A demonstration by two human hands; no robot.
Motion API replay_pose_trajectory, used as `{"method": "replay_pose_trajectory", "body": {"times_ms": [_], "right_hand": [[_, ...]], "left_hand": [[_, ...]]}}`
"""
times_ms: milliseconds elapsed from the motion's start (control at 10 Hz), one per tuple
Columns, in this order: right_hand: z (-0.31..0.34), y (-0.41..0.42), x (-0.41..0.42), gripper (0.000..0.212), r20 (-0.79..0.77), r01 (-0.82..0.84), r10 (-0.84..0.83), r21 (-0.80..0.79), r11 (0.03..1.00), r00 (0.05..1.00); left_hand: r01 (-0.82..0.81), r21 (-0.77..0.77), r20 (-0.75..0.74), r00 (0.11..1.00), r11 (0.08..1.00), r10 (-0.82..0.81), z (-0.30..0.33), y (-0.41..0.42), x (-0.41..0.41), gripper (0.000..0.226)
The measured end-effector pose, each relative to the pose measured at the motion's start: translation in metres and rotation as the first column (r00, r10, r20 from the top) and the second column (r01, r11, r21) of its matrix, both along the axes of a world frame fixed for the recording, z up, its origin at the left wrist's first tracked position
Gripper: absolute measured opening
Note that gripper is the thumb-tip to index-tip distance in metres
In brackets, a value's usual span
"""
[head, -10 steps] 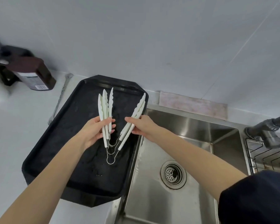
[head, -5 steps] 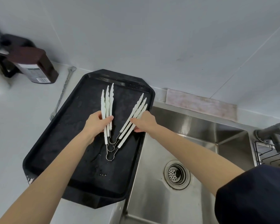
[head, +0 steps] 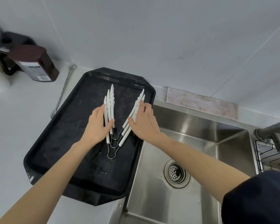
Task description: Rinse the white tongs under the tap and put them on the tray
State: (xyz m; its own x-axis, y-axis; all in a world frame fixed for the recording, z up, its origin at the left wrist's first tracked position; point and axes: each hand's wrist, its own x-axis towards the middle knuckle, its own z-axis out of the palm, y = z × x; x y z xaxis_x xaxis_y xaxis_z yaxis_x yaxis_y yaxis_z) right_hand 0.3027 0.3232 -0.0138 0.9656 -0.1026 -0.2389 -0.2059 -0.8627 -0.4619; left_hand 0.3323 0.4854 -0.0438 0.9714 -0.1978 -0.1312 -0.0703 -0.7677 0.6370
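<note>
Three white tongs [head: 110, 102] with wire loop ends lie nested in a V on the black tray [head: 58, 143], loops toward me. My left hand [head: 97, 126] rests on their left arms, fingers straight and thumb laid across them. My right hand [head: 144, 122] lies flat on the right arms [head: 140, 97], fingers straight. The tap [head: 275, 131] is at the far right edge, with no water visible.
A steel sink [head: 200, 143] with a drain strainer [head: 176, 172] adjoins the tray on the right. A wire rack [head: 268, 156] sits beside the tap. On the counter left of the tray are a metal fork [head: 63, 92] and a dark bottle [head: 34, 65]. A pink cloth [head: 200, 102] lies behind the sink.
Both hands lowered the tongs onto the tray and moved slightly away from me. Their fingers have straightened from a grip and now lie flat on the arms.
</note>
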Motion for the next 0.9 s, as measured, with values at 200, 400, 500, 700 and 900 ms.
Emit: {"method": "replay_pose_trajectory", "body": {"times_ms": [200,400,500,700,900], "right_hand": [[-0.026,-0.005,-0.015,0.075,0.010,-0.312,0.324,-0.246,0.918,0.946],[-0.037,-0.011,-0.002,0.074,-0.003,-0.300,0.312,-0.281,0.912,0.950],[-0.037,-0.018,0.007,0.074,0.002,-0.283,0.295,-0.282,0.917,0.955],[-0.036,-0.022,0.012,0.074,0.002,-0.286,0.297,-0.267,0.920,0.955],[-0.025,-0.031,0.011,0.074,0.027,-0.270,0.289,-0.278,0.922,0.957]], "left_hand": [[0.159,0.336,0.056,0.981,0.928,-0.188,-0.020,0.001,-0.017,0.090],[0.155,0.388,0.072,0.978,0.909,-0.198,-0.025,-0.003,-0.001,0.086],[0.169,0.390,0.052,0.978,0.905,-0.204,-0.023,-0.010,0.011,0.085],[0.179,0.400,0.035,0.977,0.899,-0.210,-0.019,-0.017,0.017,0.068],[0.151,0.426,0.032,0.983,0.892,-0.181,-0.006,-0.020,0.017,0.066]]}}
